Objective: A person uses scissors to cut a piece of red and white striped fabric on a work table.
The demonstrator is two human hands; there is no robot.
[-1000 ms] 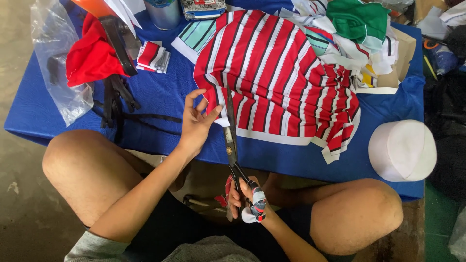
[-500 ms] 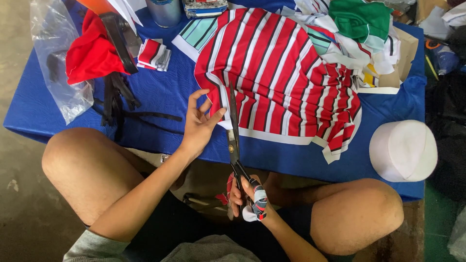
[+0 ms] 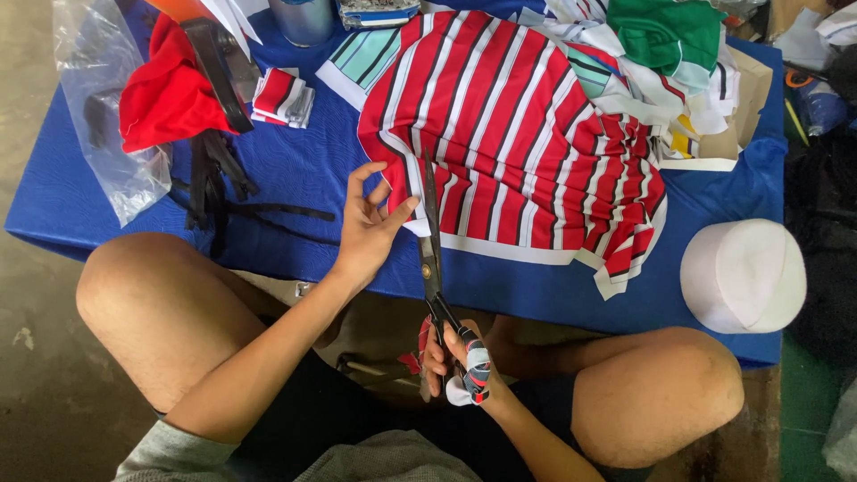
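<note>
Crowding striped fabric: white cap, red cloth.

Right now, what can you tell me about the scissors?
The scissors are long, dark-bladed metal shears lying almost straight up the frame, tips pointing away from the person. The blades reach into the lower edge of the red-and-white striped fabric on the blue table cover. The right hand grips the handles, which seem wrapped in striped cloth. The left hand pinches the fabric just beside the blades.
</note>
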